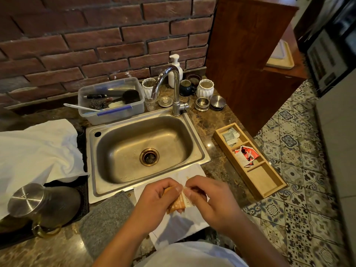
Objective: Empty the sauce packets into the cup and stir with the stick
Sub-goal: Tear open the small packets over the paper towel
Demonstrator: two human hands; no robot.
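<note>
An orange and white sauce packet point(180, 202) is pinched between both hands in front of the sink, above a white napkin point(179, 224). My left hand point(154, 201) grips its left side and my right hand point(210, 199) grips its top right corner. A wooden organiser point(269, 186) at the right holds grey packets point(230, 137) in its far compartment and red and white packets point(247, 155) in the middle one. No cup or stirring stick shows near my hands.
A steel sink point(194, 143) with a tap point(174, 87) lies ahead. A plastic tub point(113, 112) of utensils, white cups point(206, 89), a soap bottle point(175, 71) and metal lids stand behind it. A white cloth point(36, 151) and a lidded glass jug point(38, 203) sit left.
</note>
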